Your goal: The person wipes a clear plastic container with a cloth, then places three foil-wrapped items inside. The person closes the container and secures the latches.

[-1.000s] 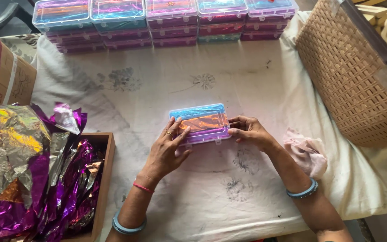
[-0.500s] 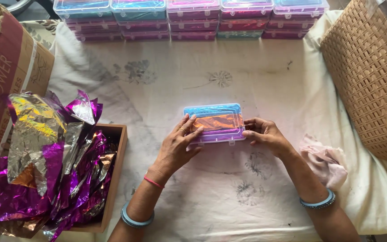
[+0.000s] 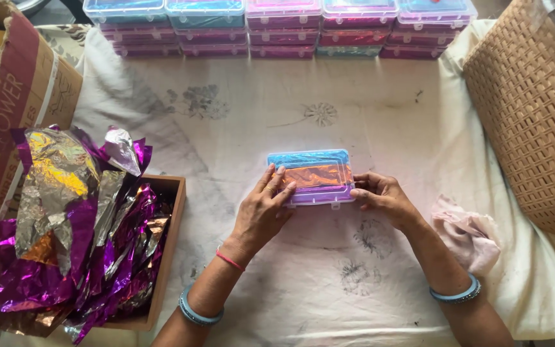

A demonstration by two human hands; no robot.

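A small clear plastic box (image 3: 313, 175) with a blue and purple tint and shiny orange foil inside lies flat on the white cloth (image 3: 329, 115). My left hand (image 3: 261, 212) rests its fingers on the box's near left edge and lid. My right hand (image 3: 383, 196) grips the box's right end with thumb and fingers. Both wrists wear blue bangles.
Stacked rows of similar coloured plastic boxes (image 3: 277, 26) line the far edge. A wooden tray (image 3: 168, 238) full of purple and silver foil sheets (image 3: 78, 218) sits left, beside a cardboard carton (image 3: 8, 128). A woven basket (image 3: 534, 122) stands right, a pink cloth (image 3: 470, 234) beside it.
The camera view shifted slightly; my hands stay on the box, pressing along its lid and near edge. The box has barely moved on the cloth.
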